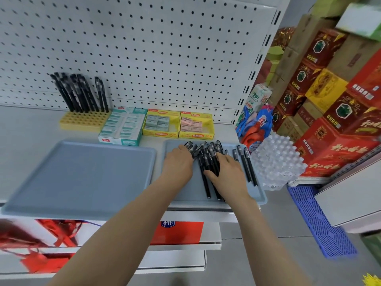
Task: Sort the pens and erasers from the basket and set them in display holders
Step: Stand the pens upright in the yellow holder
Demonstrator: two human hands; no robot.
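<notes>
Left grip (178, 162), right grip (226, 170) (palms down)

— Where are the loose black plastic pens (198, 148)?
— Heaped and crossing one another on the right-hand grey-blue tray (192, 190). A few more pens (246, 168) lie side by side near its right edge.
— And the display holders?
— A yellow block of round holes (82, 121) stands at the back left, with upright black pens (80, 93) in its rear rows. Beside it sit a teal-and-white eraser box (121, 129) and two open yellow cartons, one holding grey-blue erasers (156, 122), one pink erasers (190, 124).
</notes>
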